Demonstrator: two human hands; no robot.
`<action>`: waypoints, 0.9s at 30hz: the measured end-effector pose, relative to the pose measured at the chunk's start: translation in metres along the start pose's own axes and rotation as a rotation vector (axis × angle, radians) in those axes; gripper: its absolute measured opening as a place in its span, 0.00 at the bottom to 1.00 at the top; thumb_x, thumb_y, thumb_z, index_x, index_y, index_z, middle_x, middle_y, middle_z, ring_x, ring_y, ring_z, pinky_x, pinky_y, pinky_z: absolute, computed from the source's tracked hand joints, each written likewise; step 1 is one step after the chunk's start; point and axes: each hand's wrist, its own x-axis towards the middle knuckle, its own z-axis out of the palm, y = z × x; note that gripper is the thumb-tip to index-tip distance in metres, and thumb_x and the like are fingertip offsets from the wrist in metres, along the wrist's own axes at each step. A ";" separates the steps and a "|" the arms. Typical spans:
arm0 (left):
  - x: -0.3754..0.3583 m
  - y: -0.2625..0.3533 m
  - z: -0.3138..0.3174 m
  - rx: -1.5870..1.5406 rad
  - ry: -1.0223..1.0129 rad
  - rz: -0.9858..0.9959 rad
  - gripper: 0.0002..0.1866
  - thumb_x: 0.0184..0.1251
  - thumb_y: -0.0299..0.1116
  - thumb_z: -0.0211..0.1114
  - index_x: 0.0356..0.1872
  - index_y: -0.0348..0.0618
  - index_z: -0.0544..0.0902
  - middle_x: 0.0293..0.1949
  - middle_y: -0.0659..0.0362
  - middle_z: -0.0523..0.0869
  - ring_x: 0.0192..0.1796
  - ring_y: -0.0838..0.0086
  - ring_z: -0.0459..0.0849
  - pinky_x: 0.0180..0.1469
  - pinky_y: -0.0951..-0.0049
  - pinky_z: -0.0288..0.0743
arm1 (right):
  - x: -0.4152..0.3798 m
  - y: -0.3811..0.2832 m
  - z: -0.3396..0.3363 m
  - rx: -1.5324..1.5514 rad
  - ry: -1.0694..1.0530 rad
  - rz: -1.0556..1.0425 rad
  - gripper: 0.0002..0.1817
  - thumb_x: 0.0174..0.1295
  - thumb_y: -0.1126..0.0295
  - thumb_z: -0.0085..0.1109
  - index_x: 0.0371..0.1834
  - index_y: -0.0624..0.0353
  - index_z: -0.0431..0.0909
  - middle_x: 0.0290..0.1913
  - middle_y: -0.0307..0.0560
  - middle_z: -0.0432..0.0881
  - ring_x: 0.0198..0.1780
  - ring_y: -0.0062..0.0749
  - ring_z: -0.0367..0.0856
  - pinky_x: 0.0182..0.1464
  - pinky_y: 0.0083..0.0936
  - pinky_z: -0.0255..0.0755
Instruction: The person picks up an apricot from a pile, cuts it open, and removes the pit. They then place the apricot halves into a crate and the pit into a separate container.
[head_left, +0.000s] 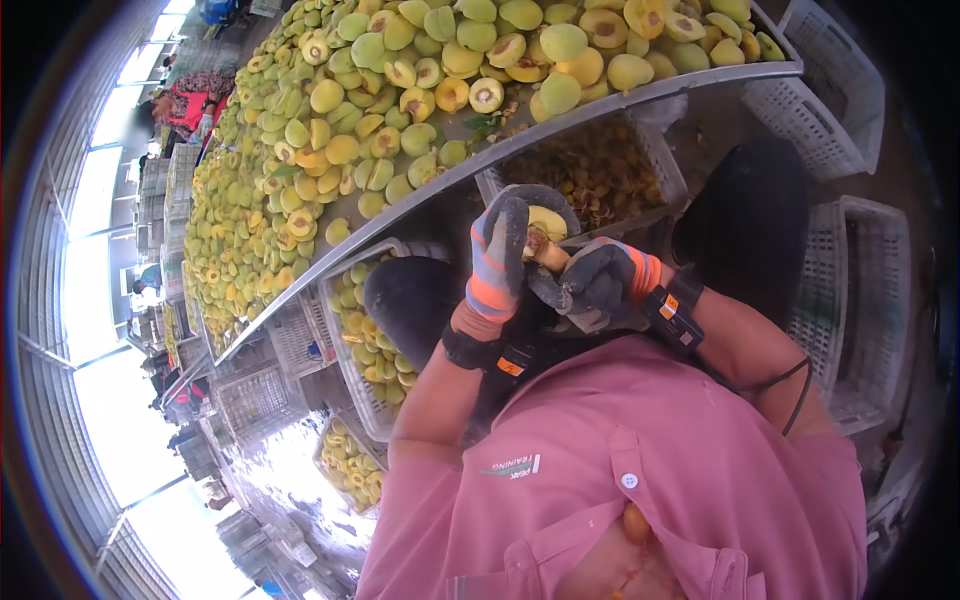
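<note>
Pink shirt point(650, 440) reads "PEAK TRAINING"; gloved hands point(502, 240) point(598, 285) hold fruit point(546, 222)

So the outfit is a faded pink short-sleeved shirt point(640, 430), white button point(629, 481) lower center, small white-and-green chest logo point(512, 467) reading something like "PEAK TRAINING". Left hand point(508, 245) and right hand point(600, 280) both wear grey knit gloves with orange bands and grimy dark coating. Chunky black wrist straps too, orange stickers on both, thin black cable point(800, 395) by the right forearm. Dark trousers point(745, 225), plus a rounded orange-brown pendant point(636, 522) near the bottom.
</note>
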 end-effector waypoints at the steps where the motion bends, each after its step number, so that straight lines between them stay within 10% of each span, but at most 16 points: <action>1: 0.001 -0.004 -0.002 0.066 -0.020 0.029 0.22 0.75 0.46 0.47 0.43 0.35 0.78 0.37 0.55 0.84 0.39 0.72 0.83 0.44 0.72 0.77 | 0.001 0.003 -0.002 0.032 0.011 -0.020 0.08 0.64 0.70 0.54 0.37 0.65 0.75 0.19 0.34 0.68 0.16 0.17 0.64 0.18 0.15 0.58; 6: -0.001 -0.022 -0.022 0.193 -0.042 0.059 0.14 0.59 0.24 0.63 0.47 0.36 0.79 0.39 0.55 0.85 0.40 0.68 0.85 0.44 0.71 0.78 | -0.002 0.002 0.012 0.064 0.040 -0.086 0.09 0.64 0.69 0.53 0.39 0.65 0.76 0.19 0.35 0.70 0.15 0.19 0.65 0.17 0.18 0.60; 9: -0.009 -0.006 -0.044 0.909 0.103 0.425 0.19 0.47 0.17 0.66 0.44 0.35 0.78 0.39 0.52 0.84 0.42 0.63 0.84 0.44 0.70 0.78 | 0.004 -0.023 -0.003 0.207 -0.302 0.006 0.11 0.65 0.64 0.54 0.36 0.63 0.77 0.19 0.36 0.72 0.15 0.22 0.67 0.17 0.21 0.62; 12: -0.029 0.011 -0.079 1.139 0.388 0.288 0.18 0.50 0.18 0.65 0.45 0.33 0.78 0.40 0.50 0.83 0.41 0.63 0.83 0.44 0.70 0.78 | 0.029 -0.017 -0.042 -0.358 0.655 -0.381 0.14 0.65 0.60 0.54 0.30 0.59 0.77 0.17 0.36 0.71 0.14 0.24 0.68 0.15 0.23 0.62; 13: -0.036 0.018 -0.095 1.237 0.509 0.260 0.16 0.53 0.19 0.64 0.46 0.32 0.78 0.40 0.50 0.84 0.41 0.63 0.83 0.44 0.70 0.78 | 0.030 -0.015 -0.057 -0.354 0.688 -0.367 0.14 0.65 0.59 0.55 0.28 0.58 0.76 0.18 0.36 0.72 0.14 0.24 0.68 0.16 0.24 0.62; 15: -0.051 0.007 -0.143 0.215 0.924 0.110 0.15 0.67 0.34 0.60 0.49 0.34 0.79 0.36 0.47 0.84 0.38 0.58 0.85 0.42 0.69 0.79 | 0.032 -0.018 -0.077 -0.355 0.740 -0.344 0.14 0.64 0.59 0.57 0.25 0.56 0.75 0.18 0.36 0.72 0.15 0.25 0.69 0.17 0.24 0.63; 18: -0.086 -0.022 -0.219 0.569 0.977 0.041 0.18 0.70 0.37 0.58 0.52 0.34 0.79 0.40 0.50 0.84 0.44 0.63 0.84 0.49 0.71 0.77 | 0.035 -0.024 -0.047 -0.045 0.700 -0.298 0.12 0.62 0.62 0.60 0.25 0.55 0.75 0.18 0.37 0.72 0.15 0.25 0.69 0.17 0.26 0.63; 22: -0.086 0.000 -0.225 1.778 0.953 -0.577 0.21 0.69 0.37 0.61 0.56 0.32 0.77 0.55 0.50 0.81 0.54 0.67 0.78 0.56 0.68 0.71 | 0.039 -0.017 -0.061 -0.216 0.830 -0.348 0.14 0.60 0.60 0.63 0.23 0.55 0.74 0.17 0.38 0.72 0.15 0.27 0.69 0.15 0.28 0.63; 27: -0.002 0.003 -0.290 0.894 0.855 -0.103 0.22 0.64 0.33 0.64 0.57 0.33 0.76 0.59 0.47 0.78 0.62 0.60 0.75 0.61 0.66 0.68 | 0.048 -0.015 -0.064 -0.321 0.908 -0.266 0.15 0.60 0.58 0.64 0.22 0.56 0.74 0.18 0.40 0.73 0.15 0.31 0.71 0.14 0.30 0.65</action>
